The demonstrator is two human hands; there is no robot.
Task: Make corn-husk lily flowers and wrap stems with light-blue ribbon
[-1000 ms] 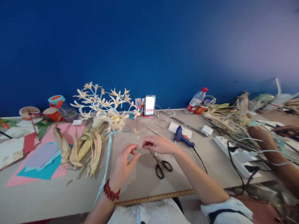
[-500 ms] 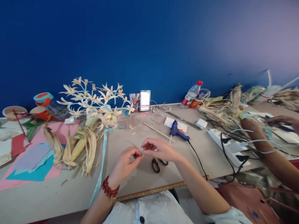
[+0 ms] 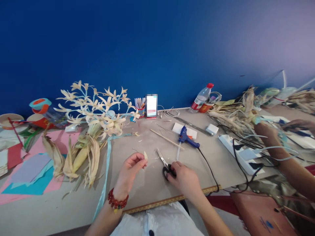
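My left hand (image 3: pixel 131 170), with a red bead bracelet at its wrist, pinches a small pale petal-shaped piece of corn husk (image 3: pixel 145 156) between thumb and fingers. My right hand (image 3: pixel 187 179) has its fingers curled round the black handles of the scissors (image 3: pixel 161 157). Their silver blades lie close to the tabletop and point away to the left. Small pale scraps lie around the blade tips. A thin wooden stick (image 3: pixel 164 137) and a blue glue gun (image 3: pixel 184 136) rest beyond my right hand.
Husk flowers (image 3: pixel 98 105) and dry corn husks (image 3: pixel 92 157) stand left, beside coloured paper (image 3: pixel 29 170) and a light blue ribbon (image 3: pixel 107 170). Rightwards are a power strip (image 3: pixel 238 157) with cables, a bottle (image 3: pixel 200 98) and another person's arms (image 3: pixel 283 157). A phone (image 3: pixel 151 106) stands against the wall.
My hands have come apart. The right moved down and right to the scissors, whose blades now show. My left keeps a pinch and now shows the husk piece upright.
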